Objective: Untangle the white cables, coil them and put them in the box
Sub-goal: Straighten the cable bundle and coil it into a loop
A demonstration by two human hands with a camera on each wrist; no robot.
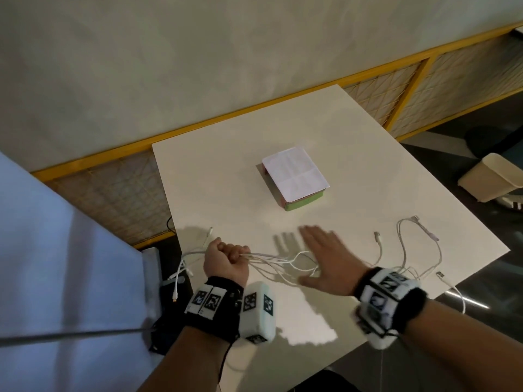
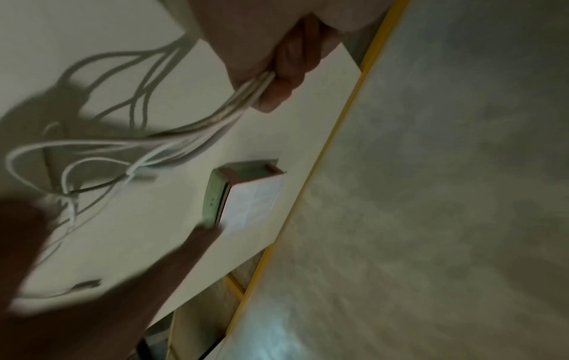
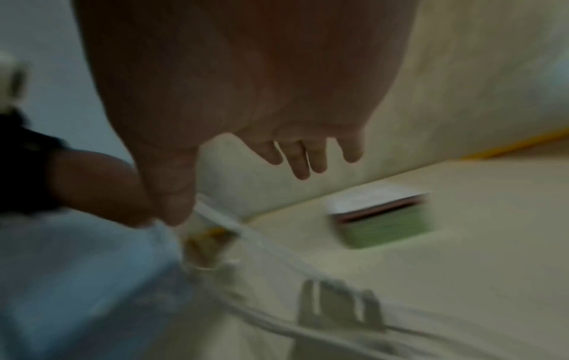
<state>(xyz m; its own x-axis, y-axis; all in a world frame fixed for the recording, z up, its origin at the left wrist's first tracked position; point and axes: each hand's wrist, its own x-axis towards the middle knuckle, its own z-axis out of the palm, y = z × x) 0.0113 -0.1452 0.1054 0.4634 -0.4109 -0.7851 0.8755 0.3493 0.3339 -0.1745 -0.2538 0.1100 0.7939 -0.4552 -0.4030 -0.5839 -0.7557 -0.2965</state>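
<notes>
Head view: The left hand (image 1: 226,260) is fisted round a bundle of cables (image 1: 271,260) near the surface's (image 1: 368,171) front edge; loose ends trail off to both sides. The right hand (image 1: 325,261) hovers flat over the strands, fingers straight, holding nothing. The box (image 1: 295,179) sits beyond, well apart, lid down.
Left wrist view: Fingers (image 2: 286,70) clamp several strands together; below, they fan into loops.
Right wrist view: Heavily blurred; fingers (image 3: 303,158) hang open above the cables.
Handling: Thin, limp, light and probably slick; best taken near a plug and drawn out one by one.
Hidden: Where strands cross stays unclear; some ends drop off the edge.
</notes>
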